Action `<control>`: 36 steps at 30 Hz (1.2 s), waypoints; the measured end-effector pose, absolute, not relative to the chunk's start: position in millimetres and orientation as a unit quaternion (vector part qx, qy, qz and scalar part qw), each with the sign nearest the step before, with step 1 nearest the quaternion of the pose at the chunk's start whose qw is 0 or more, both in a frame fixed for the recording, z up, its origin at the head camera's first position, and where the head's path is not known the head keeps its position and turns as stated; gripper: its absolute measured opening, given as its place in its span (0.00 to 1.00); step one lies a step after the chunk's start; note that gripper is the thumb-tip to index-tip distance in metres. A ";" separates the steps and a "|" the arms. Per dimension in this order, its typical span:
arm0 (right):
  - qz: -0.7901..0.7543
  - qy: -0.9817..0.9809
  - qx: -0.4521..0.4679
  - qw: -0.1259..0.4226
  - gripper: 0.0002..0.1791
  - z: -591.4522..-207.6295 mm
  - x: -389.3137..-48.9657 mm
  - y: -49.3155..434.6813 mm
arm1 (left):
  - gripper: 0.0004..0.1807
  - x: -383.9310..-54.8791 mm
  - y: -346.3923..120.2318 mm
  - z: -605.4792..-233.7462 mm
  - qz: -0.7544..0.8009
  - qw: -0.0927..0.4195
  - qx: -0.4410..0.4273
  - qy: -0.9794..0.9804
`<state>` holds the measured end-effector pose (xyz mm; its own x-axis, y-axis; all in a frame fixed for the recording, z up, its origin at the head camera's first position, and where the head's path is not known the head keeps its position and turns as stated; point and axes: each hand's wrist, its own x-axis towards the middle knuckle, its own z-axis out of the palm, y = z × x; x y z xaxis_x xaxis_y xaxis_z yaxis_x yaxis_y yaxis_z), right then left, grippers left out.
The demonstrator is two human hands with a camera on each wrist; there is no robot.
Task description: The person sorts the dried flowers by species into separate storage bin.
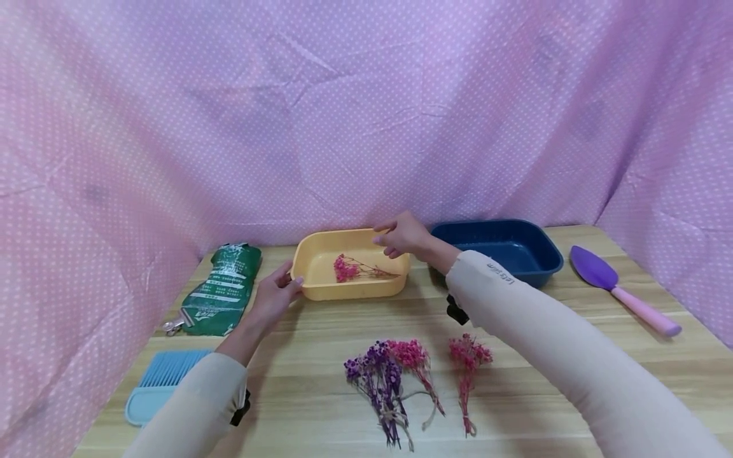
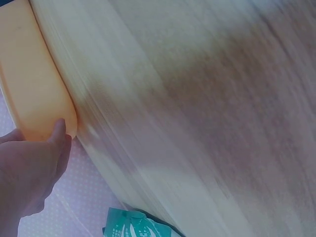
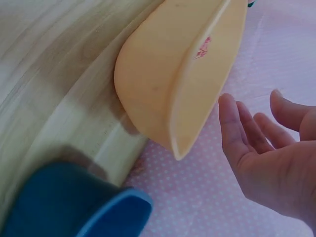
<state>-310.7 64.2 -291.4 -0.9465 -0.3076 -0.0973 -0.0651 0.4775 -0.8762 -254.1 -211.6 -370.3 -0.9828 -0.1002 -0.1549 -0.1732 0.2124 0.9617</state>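
Note:
A yellow plastic basin (image 1: 355,291) stands at the back of the table with a small sprig of pink dried flowers (image 1: 347,268) lying in it. At its left end my left hand (image 1: 276,296) grips the basin, thumb on the near side and fingers round the outer wall; the left wrist view shows the same hold at the corner. My right hand (image 1: 404,235) hovers over the basin's right end. Its fingers are loosely bent and hold nothing, with the thumb apart from them in the right wrist view. The dark blue basin (image 1: 529,278) sits just right of the yellow one.
In front lie bunches of purple dried flowers (image 1: 375,381) and pink dried flowers (image 1: 467,356). A green bag (image 1: 226,292) with a metal clip and a light blue brush (image 1: 151,397) are on the left. A purple trowel (image 1: 595,267) lies far right. Pink dotted cloth (image 1: 366,127) hangs behind.

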 end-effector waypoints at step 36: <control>-0.484 0.865 -0.007 0.132 0.25 -358.9 -140.8 205.5 | 0.34 -250.3 -210.2 -372.0 0.617 0.018 -0.060 0.784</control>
<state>-140.8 205.5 -358.9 -0.9649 -0.1407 -0.2219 0.1153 0.5322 -0.8387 -250.3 -210.2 -372.0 -0.9921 -0.0727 -0.1018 -0.1160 0.2308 0.9660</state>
